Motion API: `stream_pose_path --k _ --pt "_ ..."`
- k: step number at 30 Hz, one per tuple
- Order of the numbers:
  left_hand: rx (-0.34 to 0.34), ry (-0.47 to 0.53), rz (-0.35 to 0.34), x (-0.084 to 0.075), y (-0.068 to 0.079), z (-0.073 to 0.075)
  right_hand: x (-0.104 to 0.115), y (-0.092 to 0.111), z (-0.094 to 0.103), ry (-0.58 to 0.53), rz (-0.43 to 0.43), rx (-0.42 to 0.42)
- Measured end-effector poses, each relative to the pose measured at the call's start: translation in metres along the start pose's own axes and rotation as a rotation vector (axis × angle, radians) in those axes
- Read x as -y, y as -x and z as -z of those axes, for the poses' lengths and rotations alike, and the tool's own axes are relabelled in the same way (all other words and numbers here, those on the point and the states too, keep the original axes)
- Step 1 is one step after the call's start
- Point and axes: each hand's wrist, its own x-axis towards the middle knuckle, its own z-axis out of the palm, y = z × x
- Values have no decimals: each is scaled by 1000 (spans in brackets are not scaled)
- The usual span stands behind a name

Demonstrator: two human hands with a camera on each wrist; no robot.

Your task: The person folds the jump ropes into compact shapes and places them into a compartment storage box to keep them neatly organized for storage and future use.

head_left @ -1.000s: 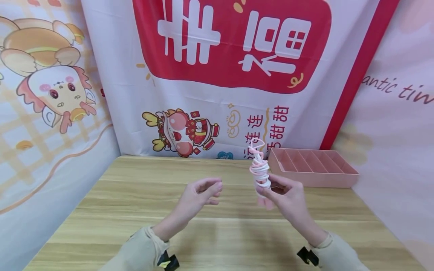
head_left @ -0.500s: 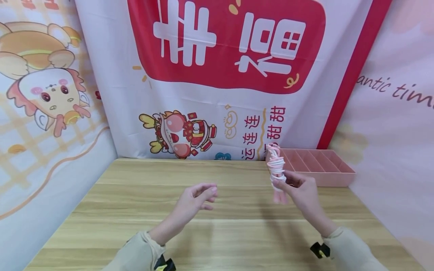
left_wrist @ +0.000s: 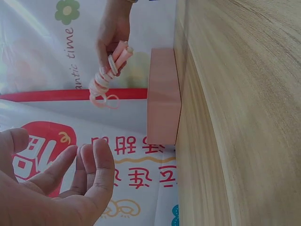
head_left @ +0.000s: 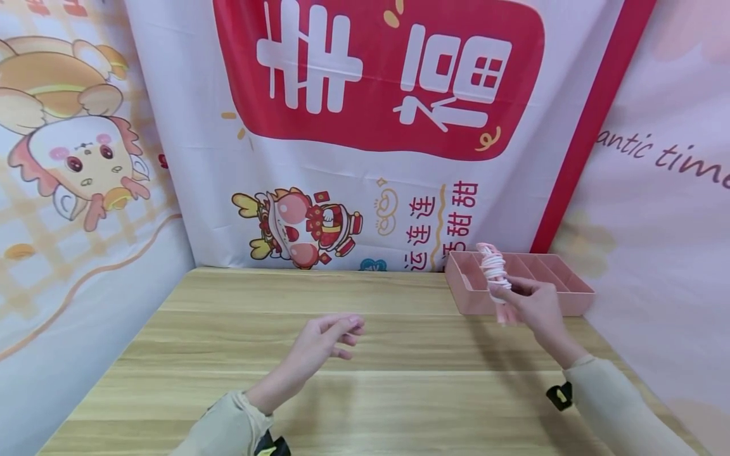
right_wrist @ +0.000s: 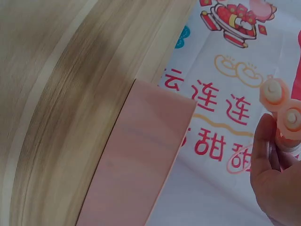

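My right hand (head_left: 538,307) pinches a wound-up skipping rope (head_left: 495,272) between thumb and fingers. Pink and white cord is wrapped round two pink handles, whose round ends (right_wrist: 274,92) face the right wrist camera. In the head view the bundle overlaps the left part of a pink divided box (head_left: 473,303); the left wrist view has the rope (left_wrist: 100,84) raised above the table, beside the box's level. My left hand (head_left: 326,339) hovers over the middle of the table with loosely bent fingers and nothing in them.
The box stands at the table's back right, with several compartments side by side. Behind the wooden table (head_left: 274,297) hangs a printed cloth (head_left: 399,164), and further printed cloths line both sides.
The right hand has carried the skipping rope rightward, from beside the box to over its left part. The left hand stays nearly in place, while the head view shifts slightly.
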Motion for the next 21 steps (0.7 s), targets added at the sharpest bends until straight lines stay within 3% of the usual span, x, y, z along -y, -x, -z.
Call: stream_pose_path --k 11,16,21 --pt "58 0 18 0 1 -2 -19 -29 -2 -147 -134 26" --pt "66 -18 33 2 1 1 -28 -40 -4 -146 -251 13" --pt "90 -38 49 6 1 4 -35 -47 -9 -101 -283 31"
